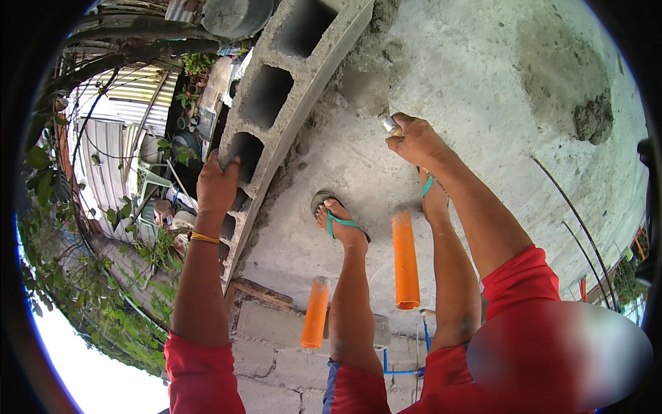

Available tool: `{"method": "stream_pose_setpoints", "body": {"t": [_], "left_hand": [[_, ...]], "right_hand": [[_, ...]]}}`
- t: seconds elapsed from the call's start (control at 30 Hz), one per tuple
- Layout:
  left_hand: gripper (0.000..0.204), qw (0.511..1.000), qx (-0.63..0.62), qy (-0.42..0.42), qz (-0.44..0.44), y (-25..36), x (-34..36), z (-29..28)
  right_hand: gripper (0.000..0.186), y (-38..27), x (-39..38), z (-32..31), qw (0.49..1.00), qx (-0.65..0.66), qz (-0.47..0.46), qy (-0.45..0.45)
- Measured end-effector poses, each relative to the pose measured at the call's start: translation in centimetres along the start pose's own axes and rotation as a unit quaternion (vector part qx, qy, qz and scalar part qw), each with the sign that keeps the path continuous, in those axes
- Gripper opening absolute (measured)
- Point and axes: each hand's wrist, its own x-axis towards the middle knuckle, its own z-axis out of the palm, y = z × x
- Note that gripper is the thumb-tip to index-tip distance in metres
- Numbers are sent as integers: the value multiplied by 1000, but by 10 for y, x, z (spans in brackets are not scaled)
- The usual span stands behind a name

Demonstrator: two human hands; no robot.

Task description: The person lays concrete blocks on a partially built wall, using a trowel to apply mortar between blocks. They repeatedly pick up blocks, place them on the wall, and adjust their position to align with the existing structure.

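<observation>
My left hand [219,185] rests on the top of a hollow concrete block wall [276,52], its fingers hooked over the edge of one of the block openings. On the right, my right hand [419,141] is closed round a short handle with a shiny metal end [388,124], held low over the rough concrete slab [448,76]. Just beyond that end lies a smooth, darker grey patch [365,90]. I cannot tell whether this is a blade or damp cement. My fingers hide most of the handle.
Two orange pipes [406,262] [316,314] stick out near my sandaled feet [341,219]. Thin rods [576,207] rise at the right. A darker damp patch [565,83] marks the slab. Left of the wall are plants [138,303], corrugated sheets [121,145] and a bucket [236,15].
</observation>
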Motion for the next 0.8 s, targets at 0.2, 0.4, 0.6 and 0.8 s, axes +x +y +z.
{"method": "stream_pose_setpoints", "body": {"t": [0.2,0.4,0.6,0.8], "left_hand": [[68,1000,0,8,-1,2,-1,0],[68,1000,-8,-12,-15,1,-1,0],[68,1000,7,3,-10,6,-3,0],[67,1000,16,12,3,2,-3,0]], "right_hand": [[61,-7,-2,-11,1000,-22,-8,-18],[65,-1,14,6,999,1,-15,-46],[62,-15,13,7,996,-42,-17,-81],[60,-21,9,9,995,-53,-40,-72]]}}
